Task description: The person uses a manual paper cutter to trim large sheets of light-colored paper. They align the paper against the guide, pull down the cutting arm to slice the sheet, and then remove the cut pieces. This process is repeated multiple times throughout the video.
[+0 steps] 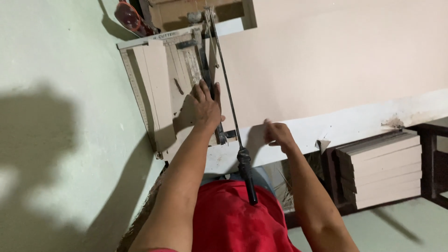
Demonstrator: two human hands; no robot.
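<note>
Two hands at a paper cutter (158,88): left hand (204,108) pressed flat, fingers spread, on card beside the blade arm (228,93); right hand (277,134) pinching the large sheet (326,70). Risk: raised blade dropping near left fingers.

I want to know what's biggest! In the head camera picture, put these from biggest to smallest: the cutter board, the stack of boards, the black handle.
1. Cutter board
2. Stack of boards, though it sits lower and farther off, so this is unsure
3. Black handle
</note>
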